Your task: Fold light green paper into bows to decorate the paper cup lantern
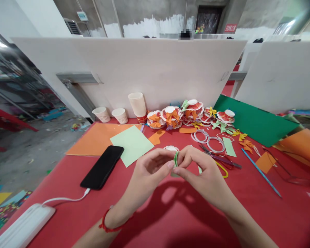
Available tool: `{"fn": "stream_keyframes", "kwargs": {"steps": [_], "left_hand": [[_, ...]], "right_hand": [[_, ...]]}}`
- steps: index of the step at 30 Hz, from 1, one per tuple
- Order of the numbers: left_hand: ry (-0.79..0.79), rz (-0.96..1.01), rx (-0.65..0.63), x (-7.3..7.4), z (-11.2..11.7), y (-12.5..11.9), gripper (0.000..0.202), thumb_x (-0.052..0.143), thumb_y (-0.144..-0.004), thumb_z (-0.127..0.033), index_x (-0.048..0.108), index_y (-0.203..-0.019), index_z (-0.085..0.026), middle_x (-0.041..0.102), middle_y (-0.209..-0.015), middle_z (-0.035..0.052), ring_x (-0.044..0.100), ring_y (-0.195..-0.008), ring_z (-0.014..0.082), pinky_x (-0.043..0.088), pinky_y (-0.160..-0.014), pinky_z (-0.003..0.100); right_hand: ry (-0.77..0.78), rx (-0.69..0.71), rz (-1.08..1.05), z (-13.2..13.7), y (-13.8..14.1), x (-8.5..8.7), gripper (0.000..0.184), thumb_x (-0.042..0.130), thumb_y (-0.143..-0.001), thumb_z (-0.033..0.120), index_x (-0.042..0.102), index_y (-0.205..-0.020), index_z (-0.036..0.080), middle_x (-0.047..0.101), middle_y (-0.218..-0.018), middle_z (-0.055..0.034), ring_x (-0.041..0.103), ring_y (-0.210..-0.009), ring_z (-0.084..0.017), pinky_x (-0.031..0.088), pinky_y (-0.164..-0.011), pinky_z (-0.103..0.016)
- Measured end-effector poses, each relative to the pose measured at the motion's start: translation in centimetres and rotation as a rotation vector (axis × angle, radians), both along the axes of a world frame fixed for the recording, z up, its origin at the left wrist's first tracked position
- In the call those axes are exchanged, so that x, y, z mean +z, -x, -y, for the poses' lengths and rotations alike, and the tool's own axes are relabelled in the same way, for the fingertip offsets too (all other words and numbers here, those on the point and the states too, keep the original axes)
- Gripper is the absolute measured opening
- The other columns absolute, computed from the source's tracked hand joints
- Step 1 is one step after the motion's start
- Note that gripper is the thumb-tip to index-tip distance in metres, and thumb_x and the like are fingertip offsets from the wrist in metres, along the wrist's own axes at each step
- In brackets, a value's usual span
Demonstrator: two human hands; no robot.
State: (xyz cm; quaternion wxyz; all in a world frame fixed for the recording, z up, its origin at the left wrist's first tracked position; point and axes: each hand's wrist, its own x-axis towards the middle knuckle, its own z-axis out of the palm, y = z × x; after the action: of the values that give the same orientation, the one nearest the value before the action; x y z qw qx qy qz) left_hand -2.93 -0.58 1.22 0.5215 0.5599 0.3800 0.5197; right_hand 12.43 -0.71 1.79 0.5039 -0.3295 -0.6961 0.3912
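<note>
L hand (150, 169) & R hand (203, 169): fingers (186, 157) clamped on green paper (176, 159), opp. sides, prob. to hold fold tight.

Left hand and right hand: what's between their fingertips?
A small, bent piece of green paper, pinched by both the left hand and the right hand above the red tabletop. Shows in the head view.

Matt paper strip (176, 159), smooth phone screen (102, 167), smooth plastic power bank (28, 224)
</note>
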Motion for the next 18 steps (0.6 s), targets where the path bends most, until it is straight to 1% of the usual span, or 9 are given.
{"fn": "stream_keyframes", "kwargs": {"steps": [5, 8, 11, 14, 18], "left_hand": [[-0.056, -0.097, 0.081, 0.7, 0.5, 0.1, 0.008, 0.066, -0.073, -0.013, 0.071, -0.078, -0.017, 0.074, -0.077, 0.0005, 0.069, -0.073, 0.0098, 0.054, -0.066, 0.011], [-0.108, -0.147, 0.102, 0.9, 0.8, 0.1, 0.012, 0.064, -0.073, -0.01, 0.071, -0.079, -0.017, 0.075, -0.078, 0.0009, 0.07, -0.075, 0.0102, 0.055, -0.067, 0.011], [-0.135, -0.158, 0.118, 1.1, 1.1, 0.1, 0.014, 0.064, -0.073, -0.009, 0.072, -0.08, -0.017, 0.075, -0.078, 0.0001, 0.071, -0.075, 0.0107, 0.056, -0.067, 0.012], [-0.129, -0.142, 0.126, 1.1, 1.3, 0.1, 0.012, 0.066, -0.071, -0.01, 0.072, -0.078, -0.018, 0.075, -0.076, 0.0002, 0.071, -0.073, 0.0121, 0.057, -0.068, 0.014], [-0.11, -0.127, 0.104, 0.9, 1.1, 0.1, 0.012, 0.068, -0.071, -0.01, 0.073, -0.08, -0.017, 0.076, -0.077, 0.0029, 0.072, -0.074, 0.0158, 0.06, -0.069, 0.02]], "right_hand": [[-0.049, 0.007, 0.049, 0.2, 0.0, -0.2, 0.03, 0.069, -0.075, 0.003, 0.048, -0.06, 0.018, 0.057, -0.076, 0.0036, 0.056, -0.076, -0.01, 0.044, -0.072, -0.022], [-0.049, 0.011, 0.04, 0.2, 0.0, -0.1, 0.026, 0.071, -0.074, 0.004, 0.053, -0.06, 0.018, 0.057, -0.078, 0.0027, 0.058, -0.077, -0.01, 0.046, -0.073, -0.021], [-0.056, 0.012, 0.018, 0.1, 0.0, 0.0, 0.025, 0.07, -0.074, 0.004, 0.056, -0.06, 0.018, 0.056, -0.078, 0.0028, 0.058, -0.075, -0.009, 0.048, -0.073, -0.02], [-0.07, 0.004, 0.023, 0.1, 0.0, 0.0, 0.026, 0.071, -0.074, 0.005, 0.055, -0.058, 0.017, 0.056, -0.078, 0.0025, 0.059, -0.075, -0.009, 0.048, -0.072, -0.021], [-0.104, -0.001, 0.056, 0.2, -0.1, -0.1, 0.024, 0.07, -0.076, 0.008, 0.055, -0.06, 0.018, 0.058, -0.079, 0.0015, 0.06, -0.076, -0.011, 0.049, -0.073, -0.025]]}}
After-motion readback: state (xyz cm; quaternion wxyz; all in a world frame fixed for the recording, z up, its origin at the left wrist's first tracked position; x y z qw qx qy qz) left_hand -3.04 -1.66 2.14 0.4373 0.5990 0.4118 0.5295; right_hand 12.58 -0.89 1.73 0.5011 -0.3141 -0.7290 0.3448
